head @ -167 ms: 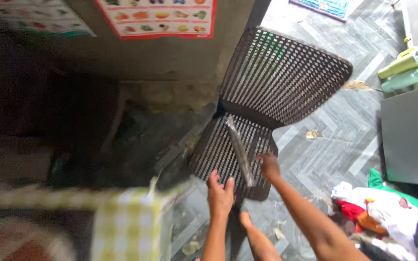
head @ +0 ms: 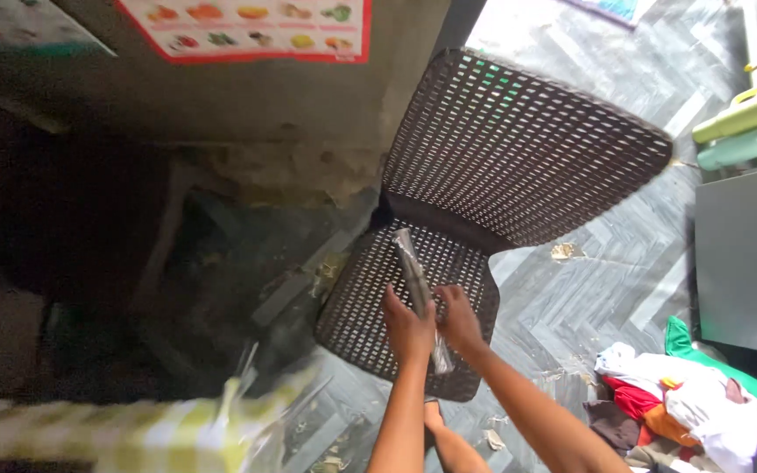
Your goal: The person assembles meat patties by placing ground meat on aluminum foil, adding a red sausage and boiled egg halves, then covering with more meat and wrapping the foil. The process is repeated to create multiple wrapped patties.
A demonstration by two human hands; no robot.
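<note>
Both hands, left hand [head: 407,326] and right hand [head: 460,321], grip a clear-wrapped bundle [head: 416,280] (over the brown chair [head: 519,149]).

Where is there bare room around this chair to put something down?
The chair seat is bare left of the long wrapped strip that the left hand and right hand hold. The herringbone floor lies open between chair and grey cabinet. The clothes pile crowds the lower right.

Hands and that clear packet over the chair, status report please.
Left hand and right hand both grip the clear packet. Packet slanted over the brown chair seat. Nothing between hands and seat; clothes pile off right.
</note>
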